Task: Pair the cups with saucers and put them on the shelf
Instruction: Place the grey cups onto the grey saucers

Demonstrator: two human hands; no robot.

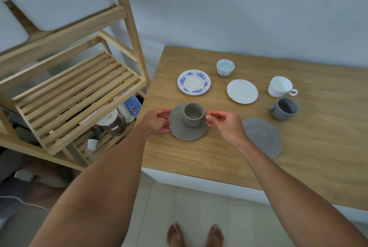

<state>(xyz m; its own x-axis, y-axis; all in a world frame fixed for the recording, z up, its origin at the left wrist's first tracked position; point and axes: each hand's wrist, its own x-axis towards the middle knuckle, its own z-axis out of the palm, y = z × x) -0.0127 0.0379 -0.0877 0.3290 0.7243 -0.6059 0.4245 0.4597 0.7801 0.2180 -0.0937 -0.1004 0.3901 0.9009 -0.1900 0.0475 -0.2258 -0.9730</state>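
A taupe cup (193,114) stands upright on a matching taupe saucer (183,131) near the table's left front. My left hand (157,121) grips the saucer's left rim and my right hand (224,124) grips its right rim, by the cup's handle. Further back lie a blue-flowered saucer (193,82), a small blue-patterned cup (225,67), a plain white saucer (242,91) and a white cup (279,86). A blue-grey cup (284,108) and a blue-grey saucer (262,136) sit at the right. The wooden slatted shelf (75,95) stands left of the table.
The wooden table (199,157) meets a white wall at the back. White bins fill the shelf unit's upper levels. Under the slatted level are a glass jar (112,124), stacked paper cups (125,111) and a blue box. My bare feet show on the tiled floor.
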